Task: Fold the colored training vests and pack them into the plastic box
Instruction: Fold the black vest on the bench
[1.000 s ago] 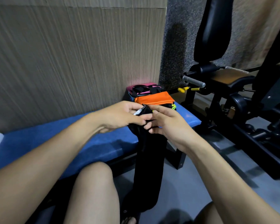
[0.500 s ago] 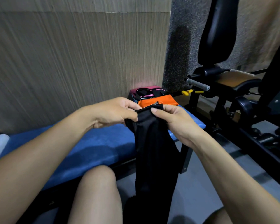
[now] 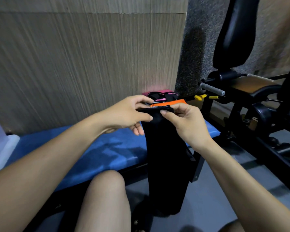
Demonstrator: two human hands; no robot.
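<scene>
At the centre of the frame a long black fabric training vest (image 3: 166, 161) is held up by its top edge, pinched between the thumb and fingers of the left hand (image 3: 129, 114) and of the right hand (image 3: 184, 121). It hangs down past the blue padded bench (image 3: 94, 151). A folded orange vest (image 3: 171, 103) and a pink-and-black one (image 3: 159, 94) are stacked just behind (on the bench's far end). A translucent plastic box (image 3: 0, 144) is seen at the left edge.

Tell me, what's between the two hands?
The top edge of the black vest stretches between the left hand and right hand; both pinch it. The head view shows this.
</scene>
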